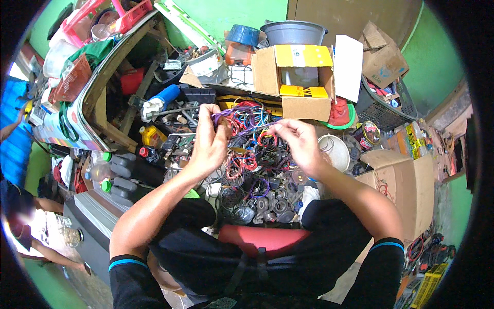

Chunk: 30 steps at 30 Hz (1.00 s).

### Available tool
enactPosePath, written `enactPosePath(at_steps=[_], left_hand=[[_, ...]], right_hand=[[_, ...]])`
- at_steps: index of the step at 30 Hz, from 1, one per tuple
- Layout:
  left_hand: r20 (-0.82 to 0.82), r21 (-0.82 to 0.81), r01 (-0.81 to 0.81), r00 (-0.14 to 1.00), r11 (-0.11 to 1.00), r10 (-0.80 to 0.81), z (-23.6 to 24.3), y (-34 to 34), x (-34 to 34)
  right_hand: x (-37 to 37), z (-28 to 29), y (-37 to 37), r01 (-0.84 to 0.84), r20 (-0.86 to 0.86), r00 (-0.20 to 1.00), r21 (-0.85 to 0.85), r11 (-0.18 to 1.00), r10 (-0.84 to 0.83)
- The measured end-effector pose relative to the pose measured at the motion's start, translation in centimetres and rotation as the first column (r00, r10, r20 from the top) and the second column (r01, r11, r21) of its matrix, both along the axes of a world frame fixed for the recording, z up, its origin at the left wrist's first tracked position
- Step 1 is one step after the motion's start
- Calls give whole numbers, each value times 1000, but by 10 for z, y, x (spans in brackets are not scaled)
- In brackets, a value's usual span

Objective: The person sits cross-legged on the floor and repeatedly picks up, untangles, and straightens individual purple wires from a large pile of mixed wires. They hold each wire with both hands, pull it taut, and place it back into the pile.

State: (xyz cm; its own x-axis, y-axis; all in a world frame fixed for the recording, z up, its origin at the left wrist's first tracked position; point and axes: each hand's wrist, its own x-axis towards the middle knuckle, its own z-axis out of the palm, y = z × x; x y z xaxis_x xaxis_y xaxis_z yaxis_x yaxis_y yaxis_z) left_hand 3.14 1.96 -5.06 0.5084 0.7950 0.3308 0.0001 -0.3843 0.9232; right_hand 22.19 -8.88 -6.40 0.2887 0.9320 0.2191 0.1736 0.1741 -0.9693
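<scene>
A tangled bundle of purple wire (241, 112) hangs between my two hands, above a heap of loose wires and parts. My left hand (208, 140) is closed on the bundle at its left side, thumb and fingers pressed together. My right hand (304, 148) is closed in a pinch at the right end of a purple strand, which stretches across from the left hand. Red, blue and black wires (251, 123) lie just beneath and behind the strand. Nearer to me the heap holds coils of thin cable and several round metal parts (278, 205).
A white bucket (334, 152) stands right of my right hand. Behind the heap are an open cardboard box (307, 109) and a grey basin (293, 34). Another open carton (419, 193) is at right. Dark bottles with green caps (122, 167) lie at left, near another person's arms (60, 253).
</scene>
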Motion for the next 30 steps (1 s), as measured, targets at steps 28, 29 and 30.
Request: enactPosePath(at_steps=[28, 29, 30], left_hand=[[287, -290, 89, 958, 953, -2, -6, -16, 4], [273, -310, 101, 962, 946, -13, -6, -17, 4], [260, -329, 113, 965, 937, -25, -5, -19, 4]], right_hand=[[-13, 15, -10, 124, 486, 848, 207, 970, -212], [-11, 15, -9, 155, 459, 858, 195, 969, -229], [-11, 15, -9, 157, 472, 848, 211, 965, -241]])
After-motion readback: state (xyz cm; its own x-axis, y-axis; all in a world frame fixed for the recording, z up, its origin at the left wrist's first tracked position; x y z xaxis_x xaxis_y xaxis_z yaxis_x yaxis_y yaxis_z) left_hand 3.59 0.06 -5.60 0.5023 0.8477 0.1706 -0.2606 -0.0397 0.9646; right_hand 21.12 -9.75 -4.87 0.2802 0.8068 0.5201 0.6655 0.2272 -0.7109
